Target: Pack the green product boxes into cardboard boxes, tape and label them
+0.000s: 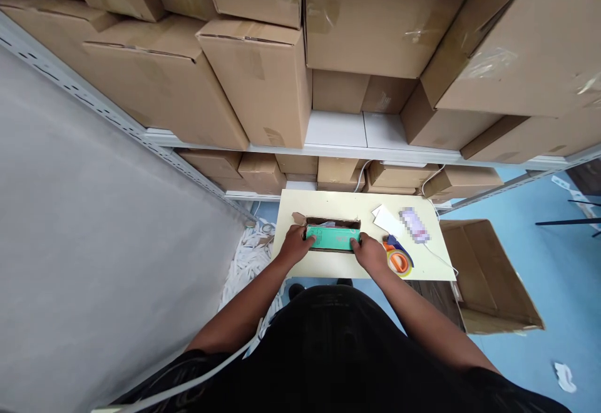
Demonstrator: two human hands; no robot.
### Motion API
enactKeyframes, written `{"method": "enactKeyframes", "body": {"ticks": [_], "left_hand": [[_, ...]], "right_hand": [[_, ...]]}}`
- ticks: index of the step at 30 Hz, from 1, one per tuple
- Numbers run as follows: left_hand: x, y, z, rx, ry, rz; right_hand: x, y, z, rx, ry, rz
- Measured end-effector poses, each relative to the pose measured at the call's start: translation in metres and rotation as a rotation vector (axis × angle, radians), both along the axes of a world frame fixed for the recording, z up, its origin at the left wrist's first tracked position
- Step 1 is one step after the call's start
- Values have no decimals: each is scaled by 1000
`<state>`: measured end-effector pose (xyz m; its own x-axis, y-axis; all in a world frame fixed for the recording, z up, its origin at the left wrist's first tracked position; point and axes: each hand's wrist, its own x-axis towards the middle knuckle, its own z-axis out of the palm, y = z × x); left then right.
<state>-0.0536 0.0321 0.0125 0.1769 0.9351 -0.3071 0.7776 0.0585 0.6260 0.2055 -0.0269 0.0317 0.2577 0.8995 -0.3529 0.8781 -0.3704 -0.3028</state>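
A green box [332,238] lies inside a small open cardboard carton [333,222] on a pale yellow table [328,203]. My left hand [295,245] grips the green box's left end with fingers closed on it. My right hand [370,253] grips its right end the same way. Both hands sit at the carton's front edge.
An orange tape dispenser [398,260], a white card [387,219] and a blurred small item [415,225] lie on the table's right side. An open empty cardboard box [488,278] stands on the blue floor at the right. Shelves of stacked cartons [263,81] rise behind. White paper strips [246,260] litter the floor at the left.
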Motion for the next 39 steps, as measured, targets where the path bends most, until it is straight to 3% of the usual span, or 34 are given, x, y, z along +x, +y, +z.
{"method": "enactKeyframes", "body": {"ticks": [6,9,13,15,18,21,26,30,34,39], "left_hand": [[8,19,-11,-188,2,180],[4,28,-9,-333,-73,162],[-5,35,-9,-541,-233,160],[-6,35,-12,-526,-196,137],[-3,33,-22,-357,-16,61],[2,30,-33,-264,104,63],[11,15,-45,-367,100,153],[25,-17,-46,-377,-106,378],[46,-54,-41,-342,-274,623],[53,-105,-14,-204,-232,733]], "right_hand": [[12,26,-21,-144,313,-254],[19,25,-27,-174,497,-379],[28,11,-33,-180,532,-423],[30,3,-37,-213,533,-415],[31,-3,-46,-283,604,-395],[34,2,-58,-328,626,-347],[53,27,-74,-364,566,-188],[71,48,-80,-319,489,63],[81,64,-79,-282,439,223],[79,72,-69,-193,445,408]]}}
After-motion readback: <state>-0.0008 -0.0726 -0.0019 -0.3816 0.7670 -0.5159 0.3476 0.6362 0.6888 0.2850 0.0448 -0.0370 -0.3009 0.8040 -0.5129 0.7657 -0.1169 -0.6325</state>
